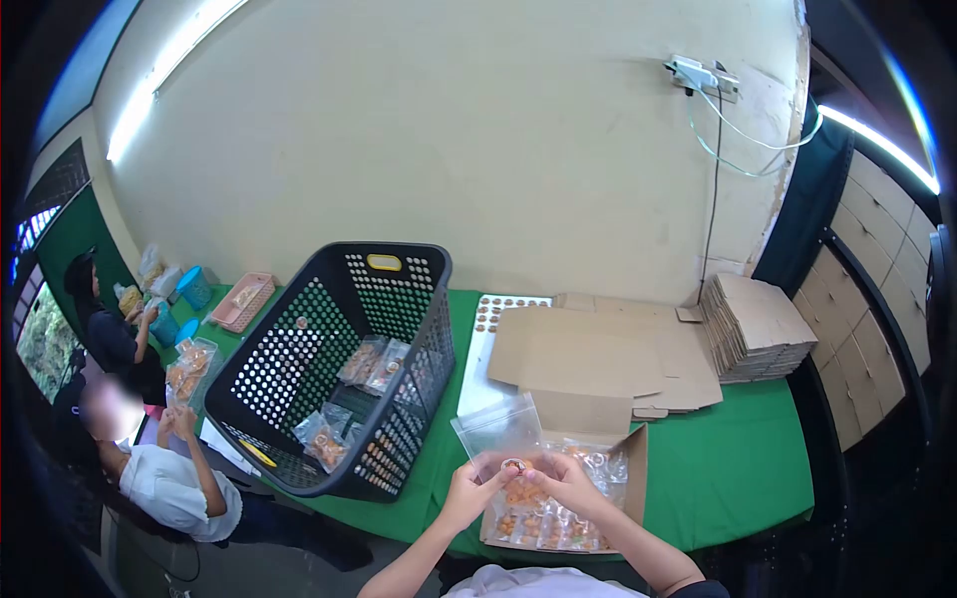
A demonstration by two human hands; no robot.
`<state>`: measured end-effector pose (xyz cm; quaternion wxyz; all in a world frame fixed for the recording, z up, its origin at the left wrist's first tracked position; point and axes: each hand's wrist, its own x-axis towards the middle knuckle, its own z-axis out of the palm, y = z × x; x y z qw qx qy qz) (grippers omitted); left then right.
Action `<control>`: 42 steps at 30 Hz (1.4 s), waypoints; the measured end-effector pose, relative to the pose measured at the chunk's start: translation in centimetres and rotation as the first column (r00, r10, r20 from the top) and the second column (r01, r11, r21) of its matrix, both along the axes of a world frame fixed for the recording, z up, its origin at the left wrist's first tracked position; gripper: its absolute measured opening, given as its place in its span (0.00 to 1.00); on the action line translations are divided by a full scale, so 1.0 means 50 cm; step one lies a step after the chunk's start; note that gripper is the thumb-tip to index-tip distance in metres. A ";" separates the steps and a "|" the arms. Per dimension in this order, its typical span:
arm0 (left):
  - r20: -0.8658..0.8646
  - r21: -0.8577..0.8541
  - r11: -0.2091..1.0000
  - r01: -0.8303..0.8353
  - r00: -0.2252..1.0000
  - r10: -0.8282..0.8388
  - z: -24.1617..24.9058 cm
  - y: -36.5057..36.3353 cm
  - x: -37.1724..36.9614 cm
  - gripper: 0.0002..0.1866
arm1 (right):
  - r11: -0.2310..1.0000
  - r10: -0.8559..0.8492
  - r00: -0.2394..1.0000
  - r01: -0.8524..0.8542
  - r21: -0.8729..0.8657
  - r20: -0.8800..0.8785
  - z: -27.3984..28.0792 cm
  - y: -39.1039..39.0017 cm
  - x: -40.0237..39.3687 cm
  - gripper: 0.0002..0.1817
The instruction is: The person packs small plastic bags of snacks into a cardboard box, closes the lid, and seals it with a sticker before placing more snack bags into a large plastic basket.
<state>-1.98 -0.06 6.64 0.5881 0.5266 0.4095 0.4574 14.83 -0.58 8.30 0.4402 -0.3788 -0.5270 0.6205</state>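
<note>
Over the near part of an open cardboard box (638, 478), my left hand (473, 490) and my right hand (570, 484) pinch a clear plastic bag (501, 424) between them. Its upper part stands up, flat and see-through. A small round label shows between my thumbs, with orange contents just below. Several small clear packets (558, 528) with orange-brown pieces lie in the box beneath my hands. My fingertips are partly hidden behind the bag.
A large dark basket (424, 399) holding packets stands left on the green cloth (738, 468). Behind the box lie flat cardboard sheets (608, 344), a white sticker sheet (477, 384) and stacked cardboard (758, 329). Two people stand at left, one holding a bag (189, 374).
</note>
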 end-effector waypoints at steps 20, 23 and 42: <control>0.111 -0.053 0.967 -0.250 0.961 0.255 -0.125 -0.040 0.078 0.09 | 0.977 -0.184 0.983 0.179 -0.119 -0.028 -0.138 -0.029 0.031 0.11; 0.068 -0.022 0.959 -0.283 0.957 0.284 -0.125 -0.028 0.069 0.09 | 0.971 -0.213 0.977 0.213 -0.107 0.010 -0.155 -0.013 0.017 0.11; 0.044 -0.056 0.990 -0.128 0.990 0.131 -0.157 0.088 0.020 0.09 | 0.929 -0.334 0.939 0.313 -0.198 -0.079 -0.161 0.061 -0.041 0.08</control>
